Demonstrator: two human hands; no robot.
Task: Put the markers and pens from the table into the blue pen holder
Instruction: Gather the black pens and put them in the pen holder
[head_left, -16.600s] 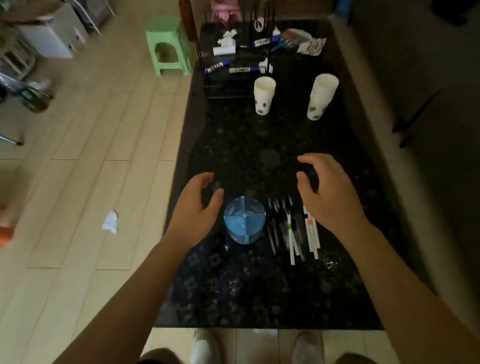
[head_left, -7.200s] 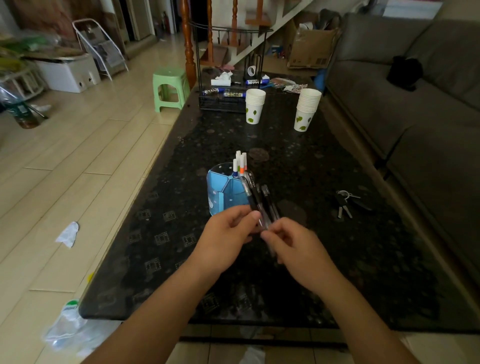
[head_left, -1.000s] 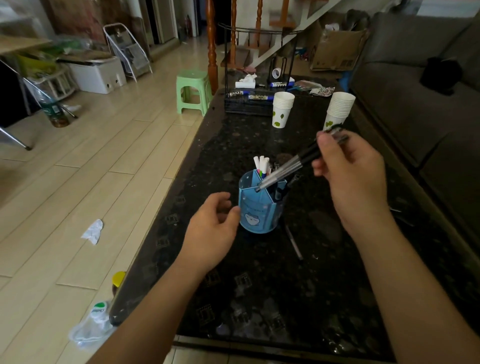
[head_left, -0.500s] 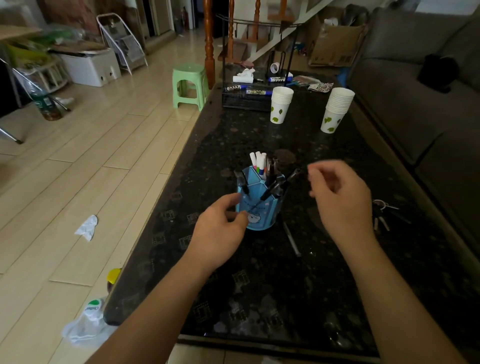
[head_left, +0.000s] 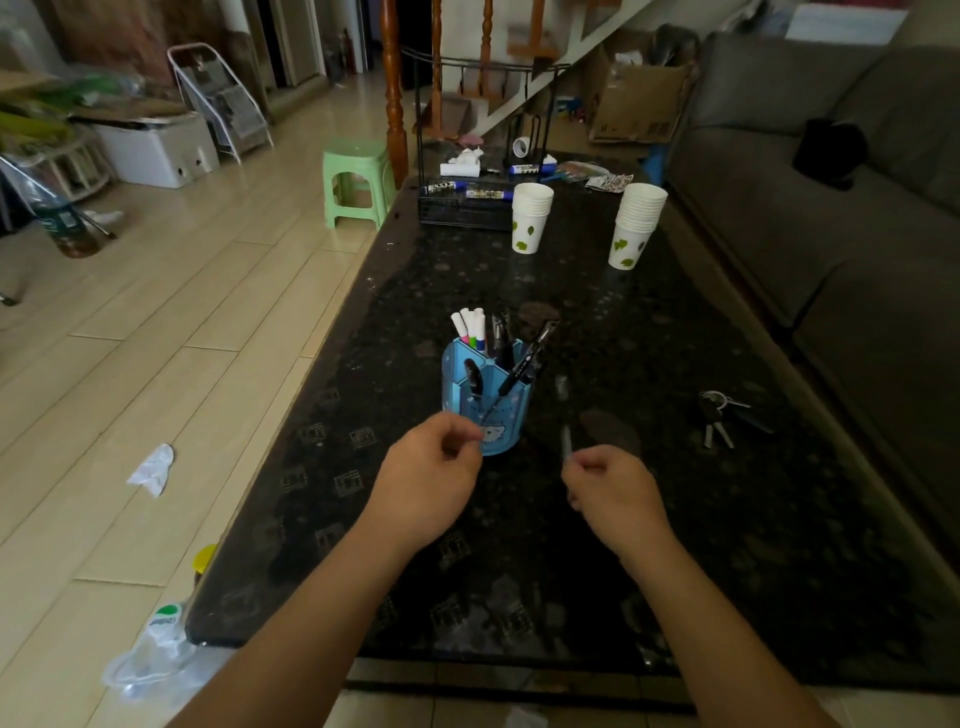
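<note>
The blue pen holder (head_left: 485, 410) stands upright in the middle of the black table (head_left: 675, 545). White markers (head_left: 470, 325) and several black pens (head_left: 522, 361) stick out of its compartments. My left hand (head_left: 426, 483) is just in front of the holder's lower left side, fingers curled with nothing in them. My right hand (head_left: 615, 493) is low over the table to the holder's right. Its fingertips pinch the near end of a thin dark pen (head_left: 566, 442), whose other end points away from me.
Two stacks of white paper cups (head_left: 531, 218) (head_left: 636, 226) and a black wire rack (head_left: 467, 208) with blue markers stand at the far end. Keys (head_left: 719, 415) lie to the right. A grey sofa (head_left: 831, 234) borders the right side; the table's left edge drops to the floor.
My right hand let the black pens go into the holder, then dropped to the thin pen on the table and closed on it. My left hand drew slightly back from the holder.
</note>
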